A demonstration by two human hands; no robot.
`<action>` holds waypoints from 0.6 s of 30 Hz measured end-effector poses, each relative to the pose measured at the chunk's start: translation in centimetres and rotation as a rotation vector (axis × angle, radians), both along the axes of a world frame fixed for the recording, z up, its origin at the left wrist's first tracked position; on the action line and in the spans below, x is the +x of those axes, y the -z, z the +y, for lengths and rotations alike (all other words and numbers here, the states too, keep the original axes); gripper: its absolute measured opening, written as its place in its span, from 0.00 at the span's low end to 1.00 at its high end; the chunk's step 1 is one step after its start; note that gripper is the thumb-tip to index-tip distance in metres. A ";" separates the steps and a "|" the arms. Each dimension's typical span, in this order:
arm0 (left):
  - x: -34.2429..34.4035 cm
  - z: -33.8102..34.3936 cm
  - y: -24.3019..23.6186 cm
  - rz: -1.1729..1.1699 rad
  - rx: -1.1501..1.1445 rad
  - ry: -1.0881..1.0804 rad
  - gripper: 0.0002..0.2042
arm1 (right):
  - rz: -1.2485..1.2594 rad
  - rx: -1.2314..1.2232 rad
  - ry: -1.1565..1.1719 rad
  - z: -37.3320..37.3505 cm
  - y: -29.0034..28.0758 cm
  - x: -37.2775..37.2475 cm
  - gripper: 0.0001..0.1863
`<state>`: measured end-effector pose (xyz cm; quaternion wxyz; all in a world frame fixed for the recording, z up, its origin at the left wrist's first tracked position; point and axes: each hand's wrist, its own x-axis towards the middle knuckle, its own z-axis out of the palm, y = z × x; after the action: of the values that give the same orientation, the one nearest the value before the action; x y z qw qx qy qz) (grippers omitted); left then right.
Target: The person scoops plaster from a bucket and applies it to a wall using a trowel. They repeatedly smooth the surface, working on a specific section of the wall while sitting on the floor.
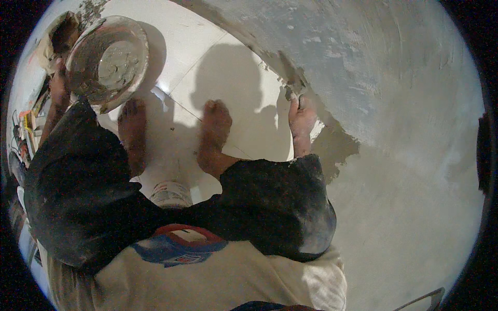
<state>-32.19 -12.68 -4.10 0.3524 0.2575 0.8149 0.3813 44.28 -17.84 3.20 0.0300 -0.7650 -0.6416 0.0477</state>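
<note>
The right hand (302,116) is gripping, seemingly, a tool (288,93), probably needing even pressure over plaster (334,147); left hand (59,85): can't tell.

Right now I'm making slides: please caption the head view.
Right hand at grey wall, left hand beside bowl of paste.

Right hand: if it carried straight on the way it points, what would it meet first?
Most likely the grey mortar along the foot of the wall, just ahead of the right hand; depth is unclear from this single view.
</note>
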 end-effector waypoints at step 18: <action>-0.2 0.7 1.6 0.174 0.097 0.205 0.31 | -0.118 -0.217 -0.041 7.4 -2.2 -5.7 0.19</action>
<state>-32.38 -11.98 -5.65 0.3045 0.3882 0.7926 0.3583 38.54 -10.41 5.39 -0.0917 -0.7518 -0.6489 0.0726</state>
